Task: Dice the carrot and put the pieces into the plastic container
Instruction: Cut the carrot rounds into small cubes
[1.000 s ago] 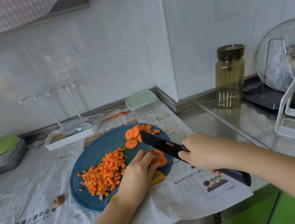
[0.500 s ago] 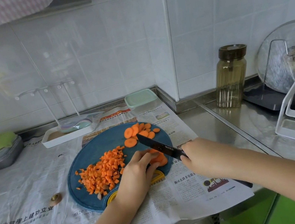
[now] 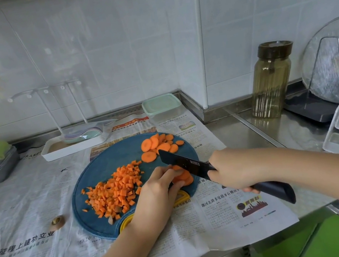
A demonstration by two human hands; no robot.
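A round blue board (image 3: 106,161) lies on a bench (image 3: 242,129). The left grip (image 3: 156,189) curls its fingers over stacked carrot slices (image 3: 184,176), pinning them. The right grip (image 3: 231,169) clenches a black knife (image 3: 183,164), its blade against them. Diced carrot (image 3: 116,189) is heaped to the left. The lidded container (image 3: 161,106) stands behind the board.

steel counter (image 3: 244,136), newspaper (image 3: 22,220), jar (image 3: 272,79)

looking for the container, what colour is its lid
Pale mint green lid on clear plastic container; head view.
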